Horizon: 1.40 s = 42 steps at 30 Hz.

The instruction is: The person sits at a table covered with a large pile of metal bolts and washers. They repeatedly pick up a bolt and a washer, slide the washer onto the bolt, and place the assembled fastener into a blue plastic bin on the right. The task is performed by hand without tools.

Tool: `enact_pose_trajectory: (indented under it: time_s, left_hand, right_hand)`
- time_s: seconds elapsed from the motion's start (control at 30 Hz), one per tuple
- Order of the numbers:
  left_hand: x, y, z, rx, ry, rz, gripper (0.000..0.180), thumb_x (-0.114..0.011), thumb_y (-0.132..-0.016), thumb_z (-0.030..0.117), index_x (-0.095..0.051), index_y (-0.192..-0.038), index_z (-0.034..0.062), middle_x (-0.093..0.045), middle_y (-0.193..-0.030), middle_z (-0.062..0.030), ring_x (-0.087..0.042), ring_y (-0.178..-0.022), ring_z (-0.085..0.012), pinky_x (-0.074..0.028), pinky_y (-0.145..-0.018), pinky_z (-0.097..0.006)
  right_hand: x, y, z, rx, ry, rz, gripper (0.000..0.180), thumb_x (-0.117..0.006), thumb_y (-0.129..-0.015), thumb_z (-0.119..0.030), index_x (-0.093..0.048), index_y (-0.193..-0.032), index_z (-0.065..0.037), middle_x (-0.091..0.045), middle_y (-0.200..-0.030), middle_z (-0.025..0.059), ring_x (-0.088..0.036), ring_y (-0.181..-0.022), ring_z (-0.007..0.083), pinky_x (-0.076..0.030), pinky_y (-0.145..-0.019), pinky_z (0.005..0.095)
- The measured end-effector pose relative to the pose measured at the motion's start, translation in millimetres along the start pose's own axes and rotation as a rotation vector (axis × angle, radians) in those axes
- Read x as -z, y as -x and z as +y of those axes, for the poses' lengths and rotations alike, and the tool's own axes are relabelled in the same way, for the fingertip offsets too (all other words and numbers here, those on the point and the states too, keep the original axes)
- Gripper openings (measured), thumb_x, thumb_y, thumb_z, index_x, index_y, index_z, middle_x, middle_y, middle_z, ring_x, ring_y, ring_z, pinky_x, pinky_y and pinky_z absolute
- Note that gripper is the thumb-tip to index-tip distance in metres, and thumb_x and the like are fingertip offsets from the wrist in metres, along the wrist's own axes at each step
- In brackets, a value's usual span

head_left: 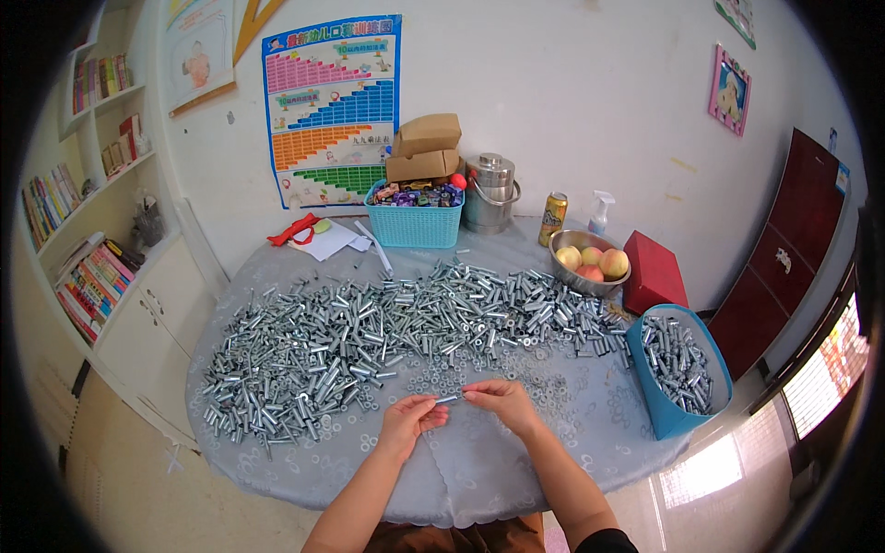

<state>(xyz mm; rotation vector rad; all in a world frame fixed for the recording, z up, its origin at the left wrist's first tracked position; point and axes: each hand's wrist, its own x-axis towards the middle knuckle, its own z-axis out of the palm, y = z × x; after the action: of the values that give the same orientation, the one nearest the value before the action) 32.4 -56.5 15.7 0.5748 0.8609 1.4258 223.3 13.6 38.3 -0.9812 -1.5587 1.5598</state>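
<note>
Near the front of the table, a short silvery metal bolt [447, 399] lies level between my two hands. My left hand [408, 426] is closed, with thumb and forefinger pinching the bolt's left end. From the other side, my right hand [505, 404] pinches at its right end; any small nut or washer under those fingertips is too small to make out. Just beyond my hands are scattered small washers and nuts [438, 376]. A long heap of loose bolts and metal sleeves [313, 355] spreads across the table behind them.
At the right edge stands a blue bin [666, 410] filled with metal sleeve bolts. Farther back are a steel bowl [590, 284] of fruit, a red box [653, 272], a can [552, 219], a spray bottle [600, 212], a metal canister [490, 198] and a light-blue basket [415, 226].
</note>
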Motion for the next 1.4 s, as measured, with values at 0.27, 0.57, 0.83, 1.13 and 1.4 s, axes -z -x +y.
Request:
enact_pose_trajectory:
  time_s: [0.27, 0.57, 0.83, 1.13, 1.4]
  left_hand:
    - [0.8, 0.5, -0.1, 0.013, 0.033, -0.017, 0.021, -0.055, -0.085, 0.006, -0.057, -0.100, -0.0079, -0.063, -0.091, -0.0203, -0.064, -0.079, -0.0249, -0.055, -0.072, -0.031]
    - [-1.4, 1.0, -0.3, 0.004, -0.107, 0.116, 0.022, -0.057, -0.085, 0.010, -0.057, -0.100, -0.0067, -0.063, -0.091, -0.0189, -0.064, -0.074, -0.0220, -0.054, -0.067, -0.029]
    - [3.6, -0.5, 3.5, -0.066, -0.028, 0.190, 0.020, -0.059, -0.084, 0.010, -0.058, -0.096, -0.0053, -0.064, -0.088, -0.0176, -0.063, -0.069, -0.0188, -0.054, -0.065, -0.028]
    - [1.0, 2.2, 2.0, -0.012, -0.055, 0.156, 0.020, -0.059, -0.083, 0.010, -0.057, -0.097, -0.0058, -0.063, -0.090, -0.0190, -0.063, -0.070, -0.0199, -0.054, -0.066, -0.029]
    - [1.6, 2.0, 0.1, 0.033, -0.029, 0.102, 0.020, -0.058, -0.084, 0.009, -0.057, -0.097, -0.0061, -0.063, -0.090, -0.0186, -0.063, -0.071, -0.0198, -0.054, -0.067, -0.029]
  right_hand:
    - [-11.6, -3.0, 9.7, 0.273, 0.215, 0.088, 0.018, -0.066, -0.078, -0.014, -0.067, -0.094, -0.004, -0.065, -0.088, 0.0048, -0.057, -0.071, 0.0092, -0.046, -0.067, 0.0225]
    - [-26.7, -6.3, 10.8, 0.281, 0.198, 0.171, 0.016, -0.067, -0.076, -0.012, -0.067, -0.091, -0.005, -0.063, -0.081, 0.0054, -0.056, -0.066, 0.0119, -0.046, -0.063, 0.0236]
    - [-24.9, -6.8, 19.0, 0.487, 0.897, 0.175, 0.016, -0.066, -0.072, -0.022, -0.068, -0.082, -0.010, -0.060, -0.075, 0.0071, -0.058, -0.070, 0.0248, -0.048, -0.065, 0.0347]
    - [-29.3, -10.3, 20.6, 0.236, 0.494, 0.296, 0.015, -0.065, -0.078, -0.017, -0.066, -0.085, -0.004, -0.064, -0.076, 0.0067, -0.060, -0.067, 0.0173, -0.048, -0.061, 0.0277]
    - [-27.1, -12.2, 26.2, 0.150, -0.008, 0.196, 0.014, -0.062, -0.083, -0.007, -0.061, -0.091, 0.003, -0.063, -0.083, 0.0053, -0.059, -0.074, 0.0096, -0.048, -0.067, 0.0209]
